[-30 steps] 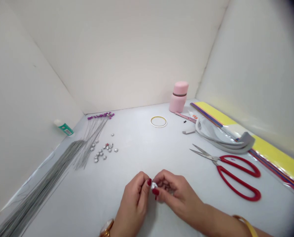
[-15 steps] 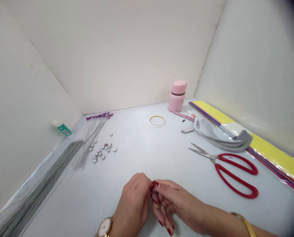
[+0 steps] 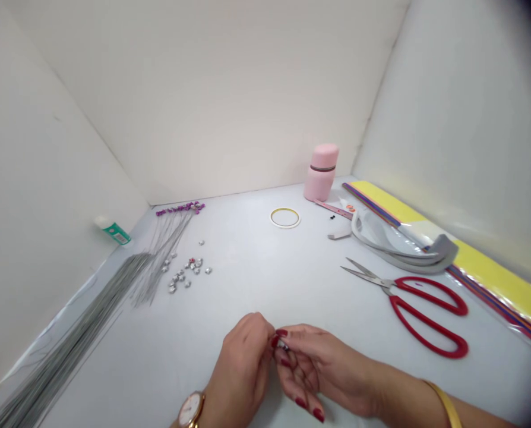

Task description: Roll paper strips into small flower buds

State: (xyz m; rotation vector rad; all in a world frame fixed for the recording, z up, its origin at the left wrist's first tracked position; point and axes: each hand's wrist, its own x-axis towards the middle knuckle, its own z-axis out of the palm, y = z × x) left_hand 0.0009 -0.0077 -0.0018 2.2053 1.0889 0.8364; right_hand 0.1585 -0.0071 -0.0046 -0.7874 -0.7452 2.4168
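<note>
small piece (image 3: 282,345) hidden by fingers (image 3: 292,340) | watch (image 3: 190,410) cut by bottom edge | dark bits (image 3: 332,217) too small

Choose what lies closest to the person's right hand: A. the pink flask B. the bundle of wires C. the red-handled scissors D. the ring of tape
C: the red-handled scissors lie just beyond and to the right of the right hand, nearer than the ring of tape.

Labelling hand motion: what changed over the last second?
The right hand rolled palm-up and sank lower, its fingers curling; the left hand turned back-up. The small silver piece remains between the fingertips, now mostly hidden. The red-handled scissors, pink bottle and silver beads stayed put.
</note>
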